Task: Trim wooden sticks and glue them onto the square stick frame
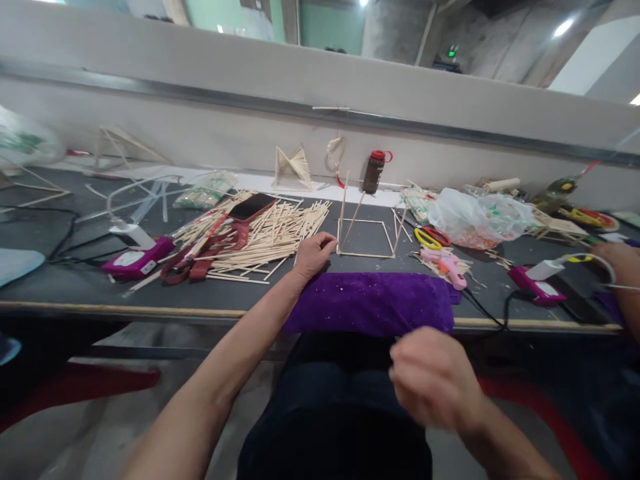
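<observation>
My left hand [316, 255] rests at the table's front, its fingers pinched at the near left corner of a wooden stick frame [366, 255]. The frame has a square base flat on the table, with thin sticks rising from its corners, some leaning. My right hand [433, 380] is raised over my lap, curled closed and blurred; whatever is inside it, if anything, is hidden. Between the hands lies a folded purple cloth [370, 303] at the table edge. A pink glue gun [444, 263] and yellow-and-red-handled scissors [431, 237] lie right of the frame.
Many loose wooden sticks [280, 233] are heaped on the left, with a phone [251, 207] on top. Purple power blocks [139, 259] with cables sit at both sides. Behind stand a stick model [293, 168], a bottle [373, 175] and plastic bags [470, 217]. Another person's arm [617, 270] is at right.
</observation>
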`<state>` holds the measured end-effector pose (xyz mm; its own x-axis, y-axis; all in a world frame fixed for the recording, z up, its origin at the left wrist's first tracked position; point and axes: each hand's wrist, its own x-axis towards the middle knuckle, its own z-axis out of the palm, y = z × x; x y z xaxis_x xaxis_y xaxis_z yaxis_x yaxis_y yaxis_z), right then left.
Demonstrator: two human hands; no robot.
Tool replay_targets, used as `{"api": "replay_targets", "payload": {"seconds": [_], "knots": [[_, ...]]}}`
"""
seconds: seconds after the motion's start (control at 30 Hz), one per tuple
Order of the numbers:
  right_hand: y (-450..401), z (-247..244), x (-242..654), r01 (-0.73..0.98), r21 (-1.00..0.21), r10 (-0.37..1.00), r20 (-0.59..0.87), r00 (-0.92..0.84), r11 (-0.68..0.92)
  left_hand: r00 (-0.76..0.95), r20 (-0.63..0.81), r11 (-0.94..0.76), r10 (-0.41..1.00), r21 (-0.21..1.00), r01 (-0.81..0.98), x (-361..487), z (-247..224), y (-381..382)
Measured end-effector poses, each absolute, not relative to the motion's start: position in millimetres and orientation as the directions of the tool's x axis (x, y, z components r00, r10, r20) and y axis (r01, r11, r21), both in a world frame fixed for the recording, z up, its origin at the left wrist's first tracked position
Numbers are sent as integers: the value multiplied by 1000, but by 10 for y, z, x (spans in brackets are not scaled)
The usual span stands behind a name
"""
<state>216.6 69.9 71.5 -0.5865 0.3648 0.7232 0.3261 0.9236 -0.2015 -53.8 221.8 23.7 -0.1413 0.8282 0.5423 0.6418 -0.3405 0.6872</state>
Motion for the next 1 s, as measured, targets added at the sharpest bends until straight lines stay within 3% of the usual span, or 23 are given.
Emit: {"api": "replay_targets", "payload": {"seconds": [0.07, 0.17, 0.27, 0.37, 0.47, 0.73, 1.0], "knots": [[1012, 662, 2154, 286, -137, 276, 803, -529, 948, -124, 549, -353, 827, 676, 647, -519, 273, 2210], [1501, 556, 2184, 418, -229, 406, 821, -402, 879, -92, 564, -375, 820, 652, 659, -464, 399, 2195], [1878, 440, 2248, 479, -392, 550, 797, -250, 785, -78, 628, -427, 774, 609, 668, -362, 596, 2185], [2161, 355, 2276, 437, -598, 694, 714, -90, 672, -66, 686, -472, 725, 564, 678, -213, 796, 2187], [2397, 321, 2261, 399, -679, 746, 666, -18, 616, -70, 693, -466, 717, 552, 691, -51, 931, 2213], [2841, 455, 2199, 341, -763, 801, 597, 45, 550, -156, 580, -434, 799, 737, 519, 73, 1003, 2512], [3114, 524, 2059, 300, -766, 797, 603, 27, 569, -117, 556, -444, 823, 758, 477, 36, 993, 2733]]}}
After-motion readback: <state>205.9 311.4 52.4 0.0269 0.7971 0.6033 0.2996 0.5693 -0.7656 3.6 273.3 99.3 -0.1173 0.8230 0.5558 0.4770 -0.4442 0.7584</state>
